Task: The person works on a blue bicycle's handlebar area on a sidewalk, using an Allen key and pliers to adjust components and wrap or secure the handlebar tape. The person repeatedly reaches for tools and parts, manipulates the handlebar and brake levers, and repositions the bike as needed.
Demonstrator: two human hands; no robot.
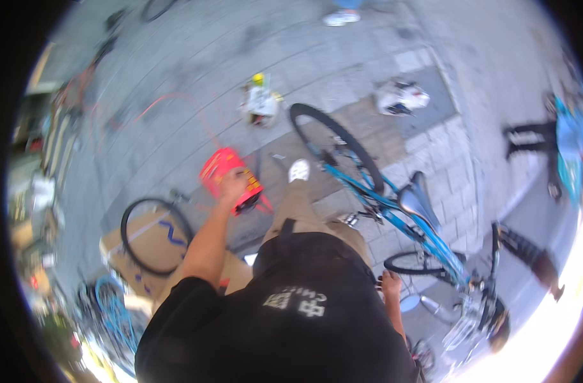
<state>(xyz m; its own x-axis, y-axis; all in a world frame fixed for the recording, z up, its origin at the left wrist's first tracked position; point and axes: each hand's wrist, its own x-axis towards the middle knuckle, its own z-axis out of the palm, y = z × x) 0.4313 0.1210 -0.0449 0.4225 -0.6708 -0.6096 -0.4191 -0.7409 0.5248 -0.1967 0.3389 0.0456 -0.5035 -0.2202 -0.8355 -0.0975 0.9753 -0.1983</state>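
My left hand (232,185) reaches forward and is closed at a red box-shaped thing (216,171) with yellow markings. The hand covers part of it, and blur hides the exact grip. A dark part shows at the box's near end. At my right side hangs my right hand (390,282), fingers curled in; whether a small dark thing is in them is too blurred to tell. To the right of that hand, a blue bicycle (393,207) with a dark saddle (419,199) leans at a slant. One white shoe (298,170) of mine is forward on the paving.
On the left, a loose bicycle wheel (127,225) lies over cardboard (122,246). Ahead are a white container (261,102) with items and a white bag (400,99). An orange hose (160,99) crosses the paving. Other people (569,137) stand at right. More blue bicycles (112,306) are lower left.
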